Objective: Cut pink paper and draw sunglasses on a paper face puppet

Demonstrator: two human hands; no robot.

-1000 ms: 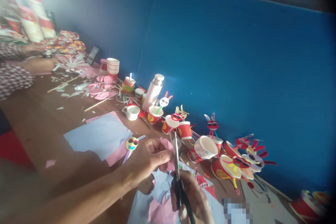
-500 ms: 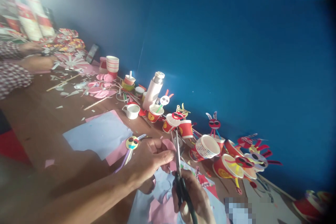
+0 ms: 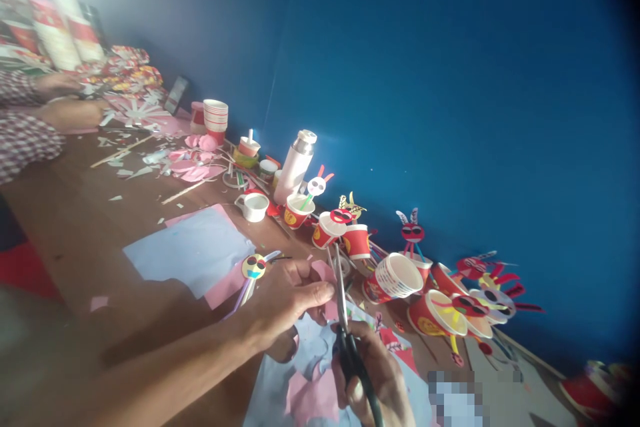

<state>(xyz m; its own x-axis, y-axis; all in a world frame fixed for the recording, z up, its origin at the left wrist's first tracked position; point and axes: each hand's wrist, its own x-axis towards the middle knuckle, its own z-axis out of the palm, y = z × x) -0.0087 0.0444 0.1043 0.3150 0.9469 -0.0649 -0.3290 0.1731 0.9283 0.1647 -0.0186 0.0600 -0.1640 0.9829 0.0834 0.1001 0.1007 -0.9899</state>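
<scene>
Between the thumb and fingers of my left hand [image 3: 295, 297] is a small piece of pink paper [image 3: 325, 271]. My right hand [image 3: 375, 373] grips scissors [image 3: 343, 300] with black handles, their blades pointing up beside the pink paper and slightly apart. Below my hands, blue paper [image 3: 270, 380] lies on the table with a cut pink scrap [image 3: 314, 393] on top. A yellow paper face with sunglasses [image 3: 253, 267] on pipe-cleaner legs lies just left of my left hand. Farther left is a sheet of light blue paper [image 3: 185, 247] over pink paper.
Along the blue wall [image 3: 425, 80] stand a white thermos [image 3: 295, 170], a white mug [image 3: 253, 205], stacked paper cups [image 3: 393, 277] and several cups with paper figures. At far left, another person's hands [image 3: 75, 110] work among paper scraps. A phone [image 3: 177, 95] leans there.
The view has shifted slightly. My hands keep nearly the same pose, with the pink paper still held beside the scissor blades.
</scene>
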